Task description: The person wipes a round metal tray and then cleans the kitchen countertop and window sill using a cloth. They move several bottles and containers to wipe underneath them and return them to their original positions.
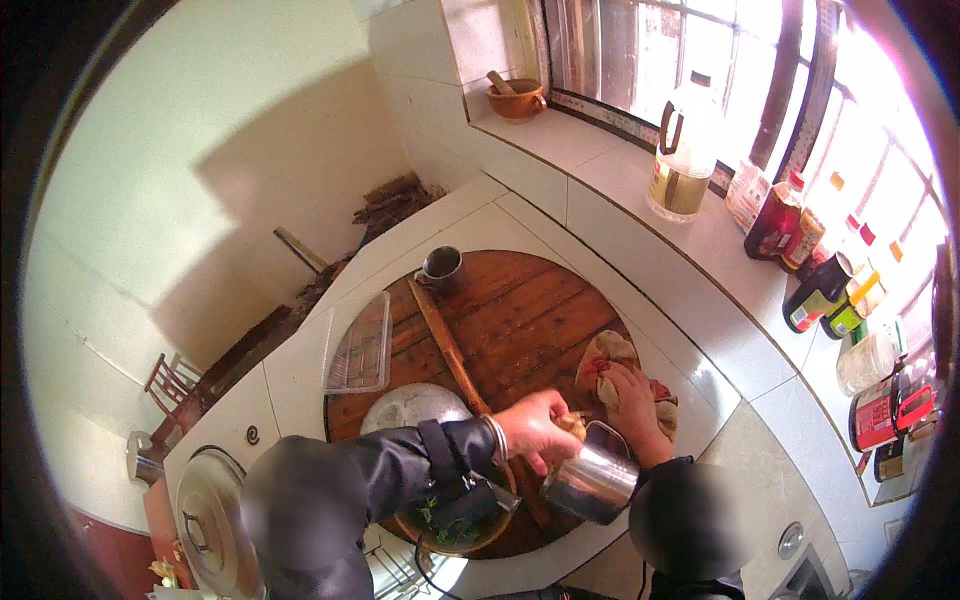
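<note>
My left hand [538, 435] reaches across from the left, with its fingers closed on a small tan lump [574, 425]; whether it is ginger or garlic is unclear. Just below those fingers is a shiny stainless steel mug [592, 484], with a thin metal handle on its upper side. My right hand [634, 405] rests on a crumpled tan cloth [611, 349] with red patches, at the right edge of a round wooden board [517, 322]. Under my left forearm, partly hidden, sits a bowl of leafy greens [457, 532].
On the board lie a wooden stick [446, 341], a second metal mug [441, 268], a clear plastic tray [364, 352] and a round metal lid or pot [412, 401]. A large lidded pot [206, 525] stands left. Along the windowsill are an oil jug [679, 165], several bottles [817, 292] and a mortar [516, 101].
</note>
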A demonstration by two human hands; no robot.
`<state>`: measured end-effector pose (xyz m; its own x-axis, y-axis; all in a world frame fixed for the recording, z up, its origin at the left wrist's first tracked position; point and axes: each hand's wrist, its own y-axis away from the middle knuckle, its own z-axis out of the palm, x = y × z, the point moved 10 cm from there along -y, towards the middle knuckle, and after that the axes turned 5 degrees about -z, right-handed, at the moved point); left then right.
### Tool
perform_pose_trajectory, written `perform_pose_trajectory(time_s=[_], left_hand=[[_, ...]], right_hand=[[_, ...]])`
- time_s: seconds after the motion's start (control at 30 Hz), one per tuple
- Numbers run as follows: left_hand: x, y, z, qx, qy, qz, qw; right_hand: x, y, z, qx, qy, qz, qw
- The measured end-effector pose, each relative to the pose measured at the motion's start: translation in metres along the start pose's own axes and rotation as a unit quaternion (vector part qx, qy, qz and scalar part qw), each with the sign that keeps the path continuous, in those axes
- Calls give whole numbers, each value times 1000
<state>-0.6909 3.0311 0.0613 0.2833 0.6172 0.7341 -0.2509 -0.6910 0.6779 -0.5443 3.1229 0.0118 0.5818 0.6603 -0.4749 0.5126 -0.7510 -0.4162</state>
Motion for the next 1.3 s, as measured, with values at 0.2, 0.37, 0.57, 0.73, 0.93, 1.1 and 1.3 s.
perform_pose_trajectory(time_s=[0.2,0.37,0.57,0.73,0.93,1.1,1.3], left_hand=[[54,3,-106,219,-136,191,947],[-8,17,-200,309,-50,82,946],[-89,106,-325,625,147,250,725],[-173,108,-370,629,110,2,770],[-14,114,-244,634,-363,283,621],[-8,0,-56,70,-360,60,929],[-4,2,31,-15,-235,178,955]], right_hand=[[2,2,1,24,-15,-13,1000],[8,1,8,10,-22,-17,1000],[7,0,7,7,-6,-5,1000],[0,-2,1,29,-8,-15,999],[-1,-2,1,14,-18,-19,1000],[-7,-6,-3,26,-5,-28,999],[-6,-5,-4,8,-36,-30,999]])
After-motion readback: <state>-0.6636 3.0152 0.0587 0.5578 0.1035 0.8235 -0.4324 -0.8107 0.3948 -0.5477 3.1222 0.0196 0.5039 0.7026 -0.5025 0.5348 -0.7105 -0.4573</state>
